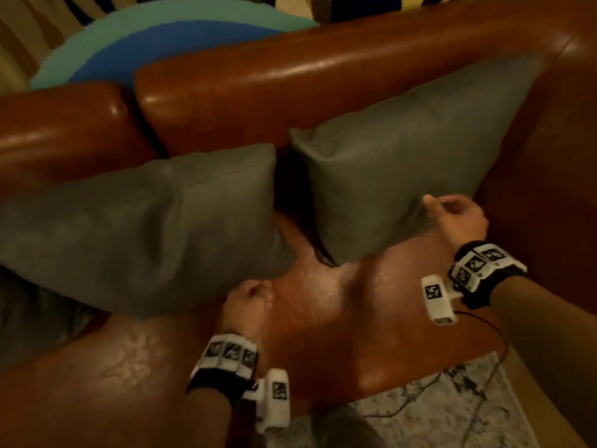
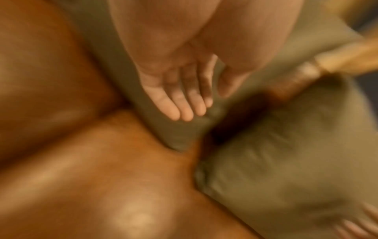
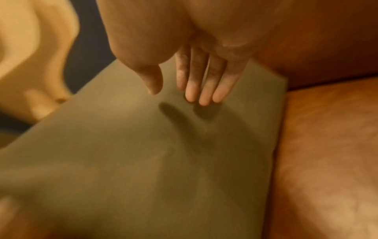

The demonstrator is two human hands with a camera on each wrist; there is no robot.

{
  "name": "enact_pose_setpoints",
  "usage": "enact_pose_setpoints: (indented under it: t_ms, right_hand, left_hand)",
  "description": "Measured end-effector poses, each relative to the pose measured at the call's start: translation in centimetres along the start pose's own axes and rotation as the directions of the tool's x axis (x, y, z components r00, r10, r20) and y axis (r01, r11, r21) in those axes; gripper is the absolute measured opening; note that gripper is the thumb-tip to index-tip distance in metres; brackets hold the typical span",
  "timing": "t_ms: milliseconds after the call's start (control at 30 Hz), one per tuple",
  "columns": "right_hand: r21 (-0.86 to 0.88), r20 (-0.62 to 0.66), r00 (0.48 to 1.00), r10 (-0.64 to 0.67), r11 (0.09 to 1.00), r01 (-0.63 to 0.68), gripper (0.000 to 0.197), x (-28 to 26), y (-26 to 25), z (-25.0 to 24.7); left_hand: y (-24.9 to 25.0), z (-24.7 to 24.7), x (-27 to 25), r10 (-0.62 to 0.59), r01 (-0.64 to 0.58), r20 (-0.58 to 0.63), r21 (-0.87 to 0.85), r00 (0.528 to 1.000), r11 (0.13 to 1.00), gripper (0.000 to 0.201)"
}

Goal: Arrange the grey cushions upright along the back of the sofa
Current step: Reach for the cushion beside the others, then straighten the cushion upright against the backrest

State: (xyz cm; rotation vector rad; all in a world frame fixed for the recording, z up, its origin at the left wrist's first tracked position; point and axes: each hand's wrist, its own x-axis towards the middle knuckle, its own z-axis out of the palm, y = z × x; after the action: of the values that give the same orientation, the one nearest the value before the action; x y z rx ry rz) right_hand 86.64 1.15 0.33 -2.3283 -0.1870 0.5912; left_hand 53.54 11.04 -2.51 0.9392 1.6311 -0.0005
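Note:
Two grey cushions stand on a brown leather sofa (image 1: 339,318). The right cushion (image 1: 403,163) leans upright against the sofa back (image 1: 258,92) in the right corner. The left cushion (image 1: 145,227) stands tilted, a little forward of the back. My left hand (image 1: 250,297) is at this cushion's lower right corner (image 2: 175,132), fingers (image 2: 174,106) straight and relaxed over the fabric. Beside the right cushion's lower right edge (image 3: 143,161) is my right hand (image 1: 452,211); its fingers (image 3: 202,90) are straight, the thumb is apart, and they cast a shadow on the fabric.
The sofa's right arm (image 1: 565,156) closes off the corner. A blue and teal round shape (image 1: 161,43) lies behind the sofa back. Something dark grey (image 1: 32,318) lies on the seat at far left. A patterned rug (image 1: 452,412) and a thin cable (image 1: 484,321) are in front.

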Motion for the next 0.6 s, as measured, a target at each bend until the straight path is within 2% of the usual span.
enact_pose_setpoints:
  t_ms: [33,100,133,200,333,400,467,533,600]
  right_hand:
    - [0.018,-0.060,0.997,0.047,0.999,-0.046,0.038,1.6,0.4,-1.5]
    - [0.068,-0.115,0.986,0.120,0.991,-0.113,0.056,4.8,1.0,-3.6]
    - [0.082,-0.121,0.984,0.131,0.989,-0.122,0.064,6.3,1.1,-4.3]
    - [0.079,-0.088,0.990,0.111,0.991,-0.104,0.076,9.0,0.8,-5.3]
    - [0.175,0.020,1.000,0.016,0.984,-0.020,0.095,13.4,-1.1,-6.0]
    - [0.210,0.075,0.997,-0.019,0.978,0.003,0.096,14.7,-1.3,-6.4]
    - [0.259,0.078,0.996,-0.033,0.966,0.012,0.086,14.8,-1.1,-7.2]
    - [0.312,0.044,0.998,-0.042,0.950,0.026,0.076,14.7,-0.9,-8.4]
    - [0.342,-0.001,1.000,-0.017,0.940,0.016,0.077,14.9,-0.2,-9.6]
  left_hand:
    - [1.3,1.7,0.6,0.070,-0.069,0.046,-0.019,0.996,0.997,0.019]
    - [5.4,5.5,1.1,0.176,-0.168,0.131,-0.068,0.976,0.983,0.042]
    - [8.6,7.5,0.2,0.213,-0.196,0.126,-0.137,0.969,0.971,0.048]
    - [12.2,10.0,-0.2,0.186,-0.125,0.166,-0.323,0.969,0.938,0.056]
    - [15.2,12.4,0.7,0.154,-0.046,0.212,-0.443,0.965,0.896,0.061]
    - [15.8,13.7,1.3,0.119,0.015,0.242,-0.489,0.963,0.872,0.067]
    - [16.4,15.6,1.4,0.109,0.063,0.281,-0.537,0.954,0.841,0.066]
    - [17.1,17.5,1.1,0.149,0.029,0.303,-0.514,0.941,0.857,0.061]
    - [17.7,18.8,1.2,0.199,-0.029,0.306,-0.480,0.931,0.877,0.058]
